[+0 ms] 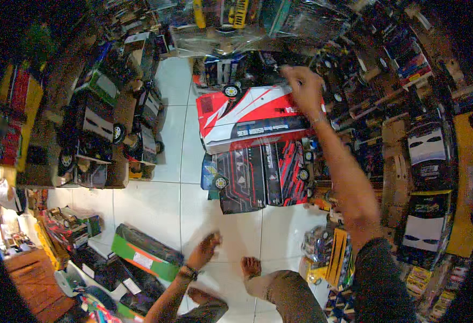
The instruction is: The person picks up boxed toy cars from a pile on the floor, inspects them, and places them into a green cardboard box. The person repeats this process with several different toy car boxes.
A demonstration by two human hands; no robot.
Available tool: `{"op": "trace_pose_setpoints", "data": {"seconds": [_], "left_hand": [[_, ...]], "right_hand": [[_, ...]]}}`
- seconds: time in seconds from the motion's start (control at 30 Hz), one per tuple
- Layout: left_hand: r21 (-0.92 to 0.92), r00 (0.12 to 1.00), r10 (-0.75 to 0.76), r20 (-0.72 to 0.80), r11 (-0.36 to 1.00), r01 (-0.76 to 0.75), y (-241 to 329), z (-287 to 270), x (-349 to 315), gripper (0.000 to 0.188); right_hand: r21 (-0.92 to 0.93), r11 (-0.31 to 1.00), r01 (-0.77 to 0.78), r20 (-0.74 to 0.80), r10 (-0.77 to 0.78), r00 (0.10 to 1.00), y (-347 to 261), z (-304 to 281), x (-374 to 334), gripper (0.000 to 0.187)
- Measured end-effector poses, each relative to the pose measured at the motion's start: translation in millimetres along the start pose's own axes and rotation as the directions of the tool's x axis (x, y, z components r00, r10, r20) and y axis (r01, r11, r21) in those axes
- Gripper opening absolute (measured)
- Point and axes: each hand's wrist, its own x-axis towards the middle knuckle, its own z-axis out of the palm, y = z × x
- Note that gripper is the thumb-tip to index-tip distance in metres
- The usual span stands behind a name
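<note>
A red and white toy bus (247,121) with a yellow-hubbed wheel lies on its side in front of me. Against its near side lies a black and red toy bus (242,180), its wheels showing at the edges. Over the far right end of the red and white bus is my right hand (303,89), its fingers bent in as in a pinch; what they hold, if anything, is too blurred to make out. Lower down, my left hand (207,250) hangs above the tiles with loosely bent, slightly parted fingers and nothing in it.
Boxed toy vehicles line the shelves on the right (427,145) and stand in cartons on the left (96,124). A green and orange box (145,253) lies near my left forearm. Plastic-wrapped goods (220,40) fill the far side. White tiles (145,207) cover the floor.
</note>
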Motion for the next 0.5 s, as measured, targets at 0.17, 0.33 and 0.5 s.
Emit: {"op": "trace_pose_setpoints", "data": {"seconds": [0.17, 0.33, 0.5], "left_hand": [[0.269, 0.755, 0.482, -0.444, 0.876, -0.401, 134.6, 3.8, 67.6, 0.068], [-0.305, 0.924, 0.147, -0.353, 0.915, -0.262, 166.4, 8.9, 109.1, 0.070], [-0.046, 0.928, 0.038, -0.370, 0.997, -0.060, 182.6, -6.9, 106.6, 0.064]], "right_hand": [[0.709, 0.538, -0.457, -0.318, 0.821, 0.474, 33.8, -65.1, -129.0, 0.048], [0.149, 0.337, -0.930, 0.204, 0.909, 0.363, 3.6, -55.1, -256.6, 0.067], [-0.006, 0.415, -0.910, 0.374, 0.844, 0.383, -32.8, -52.4, -222.7, 0.082]]}}
